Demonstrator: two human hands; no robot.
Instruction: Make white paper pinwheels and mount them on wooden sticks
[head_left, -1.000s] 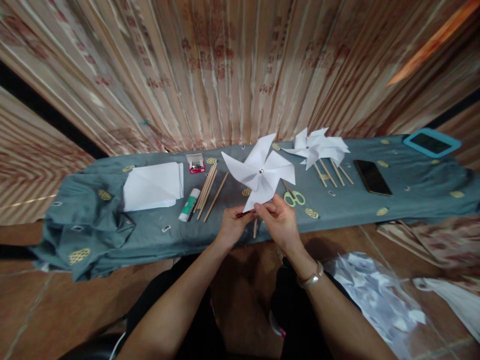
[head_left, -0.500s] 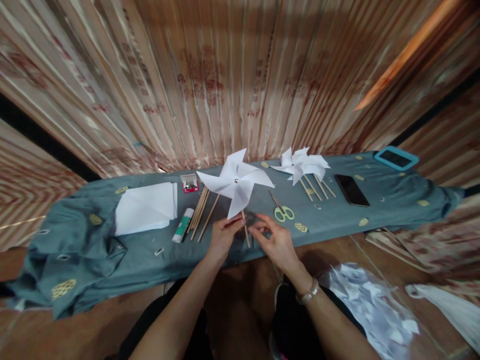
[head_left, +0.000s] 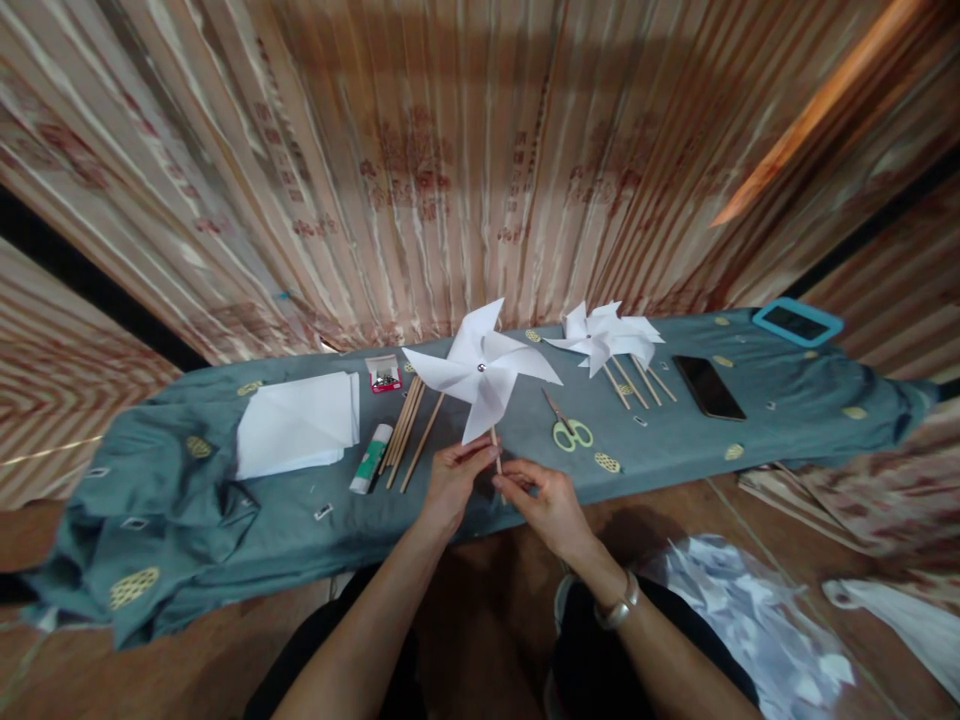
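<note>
from my remote post i record the left hand point(head_left: 454, 482) with thumb and fingers pinched on the wooden stick point(head_left: 494, 437) of a white paper pinwheel point(head_left: 487, 392), just below the blades. the right hand point(head_left: 553, 508) has its fingertips closed about the same stick, lower down. the pinwheel is held up over the near edge of the cloth-covered table point(head_left: 660, 440), blades uppermost, a shiny pin point(head_left: 481, 367) at its centre.

handling, in my judgement: very light; the blades thin, springy and easily creased or torn; the stick stiff, smooth and not likely to slip from a pinch. i would take hold by the stick, clear of the blades, and put no pressure on the folds near the pin.

surroundings: left of the pinwheel, loose sticks point(head_left: 403, 428), a glue stick point(head_left: 370, 461), an open red box point(head_left: 385, 374) of small metal pieces and a stack of white paper point(head_left: 298, 427). to its right, scissors point(head_left: 571, 434) with green handles, other pinwheels point(head_left: 600, 336) lying overlapped, a dark phone point(head_left: 708, 387) and a blue-framed device point(head_left: 798, 322). on the floor at right, a clear bag point(head_left: 757, 625) of white scraps.
</note>
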